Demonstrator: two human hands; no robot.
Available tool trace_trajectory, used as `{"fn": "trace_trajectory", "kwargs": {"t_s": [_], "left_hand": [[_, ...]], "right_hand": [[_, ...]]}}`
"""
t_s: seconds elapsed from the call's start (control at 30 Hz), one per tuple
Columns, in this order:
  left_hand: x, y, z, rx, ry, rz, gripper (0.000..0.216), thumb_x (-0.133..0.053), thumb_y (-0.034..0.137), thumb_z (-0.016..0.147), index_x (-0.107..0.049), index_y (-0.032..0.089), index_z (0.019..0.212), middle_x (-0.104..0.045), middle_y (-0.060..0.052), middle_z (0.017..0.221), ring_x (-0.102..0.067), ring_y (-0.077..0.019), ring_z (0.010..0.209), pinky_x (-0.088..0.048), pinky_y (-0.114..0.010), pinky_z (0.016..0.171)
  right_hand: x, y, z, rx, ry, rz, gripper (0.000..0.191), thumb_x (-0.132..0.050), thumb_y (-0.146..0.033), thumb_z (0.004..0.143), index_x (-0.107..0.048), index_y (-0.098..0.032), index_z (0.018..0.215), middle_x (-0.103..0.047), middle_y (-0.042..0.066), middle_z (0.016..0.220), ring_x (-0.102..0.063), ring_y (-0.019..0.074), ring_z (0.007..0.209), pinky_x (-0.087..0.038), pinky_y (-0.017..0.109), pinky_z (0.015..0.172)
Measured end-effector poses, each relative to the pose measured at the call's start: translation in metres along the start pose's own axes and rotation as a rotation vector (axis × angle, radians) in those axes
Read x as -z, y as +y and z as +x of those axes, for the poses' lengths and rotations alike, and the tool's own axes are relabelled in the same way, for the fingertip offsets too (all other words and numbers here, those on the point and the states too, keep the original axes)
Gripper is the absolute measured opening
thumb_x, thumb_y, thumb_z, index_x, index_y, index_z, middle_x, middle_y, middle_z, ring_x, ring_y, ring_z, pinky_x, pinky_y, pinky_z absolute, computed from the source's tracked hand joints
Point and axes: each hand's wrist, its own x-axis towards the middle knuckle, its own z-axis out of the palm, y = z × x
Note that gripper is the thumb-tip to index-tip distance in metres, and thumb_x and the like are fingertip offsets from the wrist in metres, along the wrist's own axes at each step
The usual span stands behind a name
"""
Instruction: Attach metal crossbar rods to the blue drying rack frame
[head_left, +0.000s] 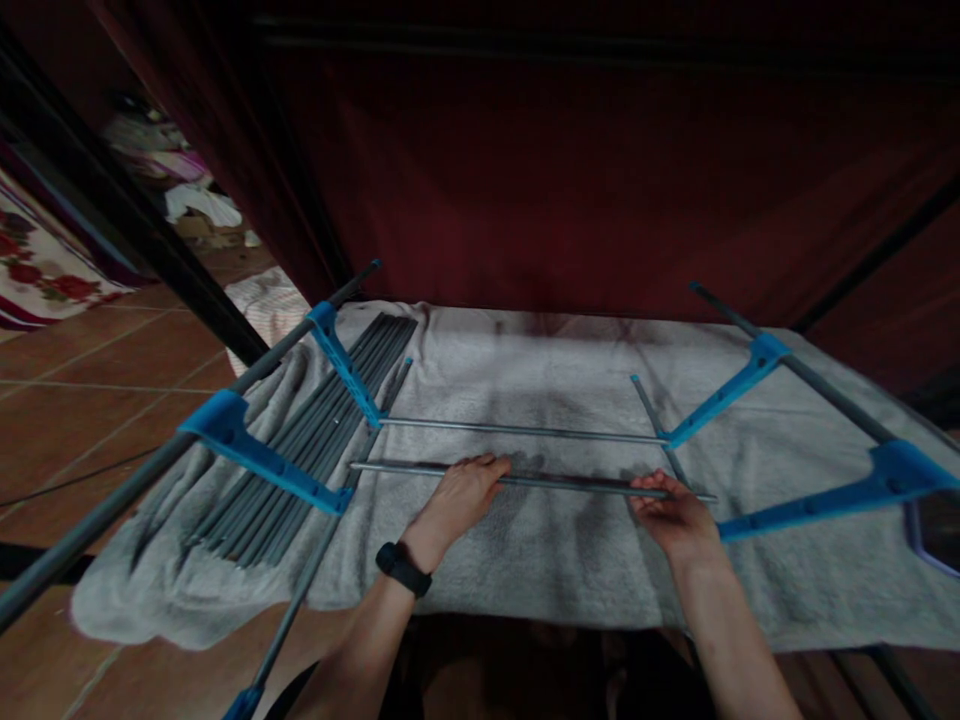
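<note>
Both my hands are on a grey metal rod (570, 484) that lies crosswise in front of me. My left hand (466, 492), below a black wristband, is closed over the rod left of its middle. Near the rod's right end, my right hand (671, 508) grips it with curled fingers. The rod's left tip is close to the lower blue bracket (270, 465) of the left frame side; whether they touch I cannot tell. Another crossbar (525, 431) spans behind, between the left upper bracket (345, 365) and the right upper bracket (724, 390). A lower right bracket (832, 495) stands beside my right hand.
Several loose grey rods (307, 440) lie in a bundle on the grey blanket (525, 360) at left. A dark red panel (562, 190) rises behind. Black bars (142, 200) slant at left over the tiled floor (112, 400). A purple-edged object (930, 535) sits at far right.
</note>
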Motion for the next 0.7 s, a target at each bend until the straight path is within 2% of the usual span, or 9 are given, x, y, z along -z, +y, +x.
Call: {"fn": "trace_trajectory", "kwargs": {"t_s": [0.2, 0.37, 0.53, 0.7], "left_hand": [[-0.002, -0.001, -0.001, 0.003, -0.009, -0.060, 0.022, -0.049, 0.017, 0.100, -0.065, 0.023, 0.115, -0.072, -0.006, 0.115, -0.069, -0.0227, 0.108, -0.049, -0.035, 0.098], [0.003, 0.001, 0.000, 0.057, 0.001, -0.148, 0.019, -0.055, 0.022, 0.099, -0.062, 0.025, 0.116, -0.074, -0.003, 0.107, -0.071, -0.0212, 0.099, -0.051, -0.032, 0.090], [0.012, 0.004, 0.004, 0.033, -0.008, -0.123, 0.015, -0.052, 0.020, 0.099, -0.063, 0.025, 0.107, -0.072, -0.003, 0.110, -0.070, -0.0209, 0.101, -0.051, -0.032, 0.090], [0.008, -0.001, 0.005, 0.021, -0.052, -0.091, 0.018, -0.051, 0.021, 0.100, -0.066, 0.023, 0.109, -0.073, -0.006, 0.112, -0.071, -0.0228, 0.101, -0.052, -0.033, 0.091]], "right_hand": [[-0.004, 0.002, -0.005, -0.022, -0.015, 0.023, 0.024, -0.043, -0.004, 0.095, -0.056, -0.019, 0.081, -0.057, -0.008, 0.061, -0.060, 0.0089, 0.047, -0.060, 0.027, 0.055], [-0.006, 0.007, -0.006, -0.020, -0.012, 0.023, 0.023, -0.045, -0.002, 0.091, -0.056, -0.020, 0.082, -0.056, -0.007, 0.061, -0.059, 0.0087, 0.047, -0.060, 0.025, 0.056], [-0.005, 0.012, -0.007, -0.014, -0.065, 0.054, 0.023, -0.046, -0.002, 0.092, -0.057, -0.019, 0.081, -0.056, -0.006, 0.063, -0.059, 0.0085, 0.050, -0.059, 0.023, 0.056], [-0.005, 0.016, -0.005, -0.004, -0.062, 0.054, 0.022, -0.047, -0.003, 0.093, -0.057, -0.019, 0.082, -0.057, -0.006, 0.064, -0.060, 0.0088, 0.051, -0.059, 0.023, 0.056]]}}
